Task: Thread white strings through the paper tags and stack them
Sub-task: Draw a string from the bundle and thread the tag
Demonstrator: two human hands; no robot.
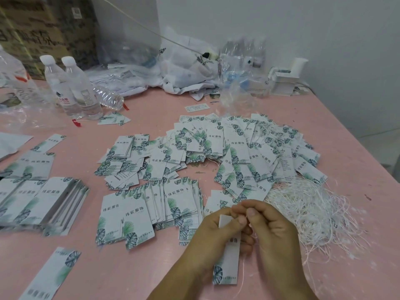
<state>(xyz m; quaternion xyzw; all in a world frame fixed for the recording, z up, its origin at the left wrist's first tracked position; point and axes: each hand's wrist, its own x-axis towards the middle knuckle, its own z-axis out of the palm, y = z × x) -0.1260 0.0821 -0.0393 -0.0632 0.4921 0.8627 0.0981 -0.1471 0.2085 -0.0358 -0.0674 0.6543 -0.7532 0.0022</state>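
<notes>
Two hands meet at the lower centre of the frame: the left hand (213,232) is closed around a paper tag (228,265) that hangs down from it, and the right hand (271,230) pinches a thin white string (242,271) at the tag's top edge. Loose tags (238,152) lie spread across the middle of the pink surface (357,148), a neater stack (181,200) sits just left of the hands, and a tangle of white strings (311,208) lies at the right.
</notes>
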